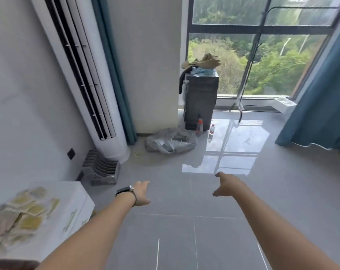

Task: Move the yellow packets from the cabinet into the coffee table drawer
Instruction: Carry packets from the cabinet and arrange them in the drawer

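Head view: the left hand (141,193), a watch (124,191) on its wrist, and the right hand (226,185) reach out over the grey floor (184,240), each grip relaxed, holding nothing. Blurred yellow packets (27,213) lie on the white cabinet (75,203) at lower left; no writing legible.

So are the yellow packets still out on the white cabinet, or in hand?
Out: the yellow packets lie spread on the white cabinet; left hand and right hand hold nothing.

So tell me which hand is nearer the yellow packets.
Left. The left hand hangs over the floor just right of the yellow packets on the white cabinet; the right hand is farther right.
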Action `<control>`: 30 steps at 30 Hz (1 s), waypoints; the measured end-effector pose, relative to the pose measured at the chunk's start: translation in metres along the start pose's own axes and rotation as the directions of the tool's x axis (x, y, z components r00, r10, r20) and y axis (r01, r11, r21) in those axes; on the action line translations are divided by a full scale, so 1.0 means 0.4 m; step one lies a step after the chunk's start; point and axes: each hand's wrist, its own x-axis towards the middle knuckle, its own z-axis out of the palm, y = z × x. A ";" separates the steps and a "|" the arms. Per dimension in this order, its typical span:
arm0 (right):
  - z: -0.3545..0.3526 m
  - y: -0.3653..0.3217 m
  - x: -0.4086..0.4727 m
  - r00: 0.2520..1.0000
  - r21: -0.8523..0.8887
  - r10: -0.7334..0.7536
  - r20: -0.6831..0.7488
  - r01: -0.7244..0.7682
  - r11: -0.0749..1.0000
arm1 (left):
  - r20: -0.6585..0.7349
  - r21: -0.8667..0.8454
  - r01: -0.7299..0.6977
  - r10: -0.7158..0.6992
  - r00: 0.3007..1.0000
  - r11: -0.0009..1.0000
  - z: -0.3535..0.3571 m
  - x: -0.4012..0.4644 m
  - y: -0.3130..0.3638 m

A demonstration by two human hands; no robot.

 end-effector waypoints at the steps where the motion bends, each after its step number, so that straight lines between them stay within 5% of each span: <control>1: -0.020 -0.043 0.046 0.999 -0.026 -0.050 0.007 0.050 0.998 | -0.009 -0.031 0.048 -0.049 0.999 0.998 -0.010 0.010 -0.035; 7: -0.084 -0.348 0.269 0.932 -0.150 -0.356 0.076 0.363 0.920 | -0.011 -0.256 0.307 -0.321 0.947 0.916 -0.019 0.009 -0.227; 15: 0.054 -0.814 0.382 0.736 -0.270 -0.614 0.284 0.676 0.686 | 0.154 -0.415 0.551 -0.540 0.827 0.724 0.078 -0.054 -0.467; 30: 0.279 -1.447 0.408 0.562 -0.365 -0.627 0.540 0.827 0.427 | 0.283 -0.768 0.596 -0.711 0.644 0.235 0.192 -0.100 -0.909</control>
